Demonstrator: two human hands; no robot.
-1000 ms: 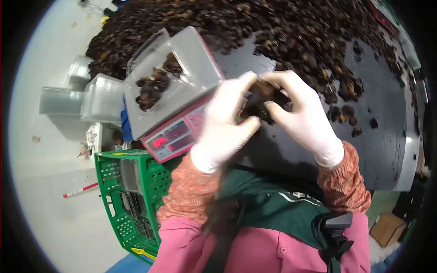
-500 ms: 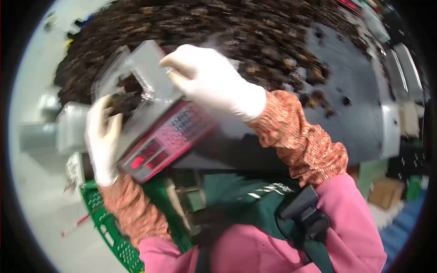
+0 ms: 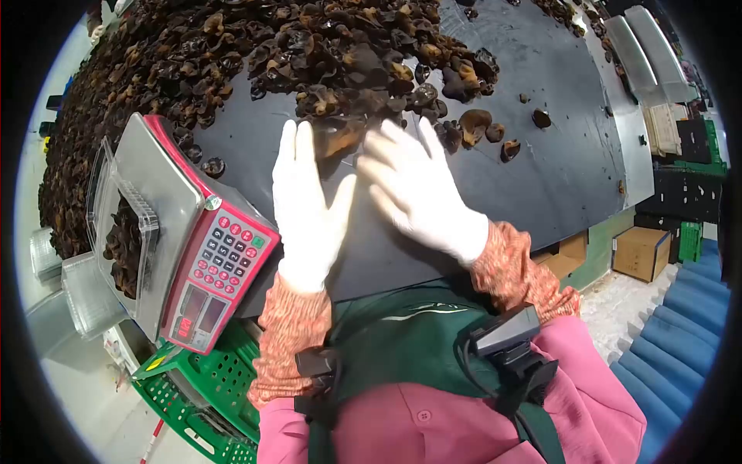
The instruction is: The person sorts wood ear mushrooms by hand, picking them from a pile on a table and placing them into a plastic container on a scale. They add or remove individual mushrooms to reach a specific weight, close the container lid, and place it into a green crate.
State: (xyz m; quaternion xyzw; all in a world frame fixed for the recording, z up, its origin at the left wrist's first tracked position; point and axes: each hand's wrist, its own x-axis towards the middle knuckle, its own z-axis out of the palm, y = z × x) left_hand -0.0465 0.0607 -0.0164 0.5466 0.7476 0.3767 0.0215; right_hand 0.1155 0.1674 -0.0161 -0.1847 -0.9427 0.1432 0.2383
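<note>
Head view: I see both gloved hands flat and spread over the black worktop (image 3: pixel 541 178), holding nothing. Left hand (image 3: pixel 305 205) has fingers wide, tips just short of the dried mushroom pile (image 3: pixel 309 46) along the far edge. Right hand (image 3: pixel 417 189) is also wide, its fingertips near loose mushrooms (image 3: pixel 473 122) at the pile's rim. Scale (image 3: pixel 205 247) sits at the worktop's left edge, with a clear tray of mushrooms (image 3: pixel 122 236) on its pan. Green crate (image 3: pixel 197 387) sits below the scale.

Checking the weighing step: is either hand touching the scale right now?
No, both the left hand and right hand are open over the black table, apart from the scale.
</note>
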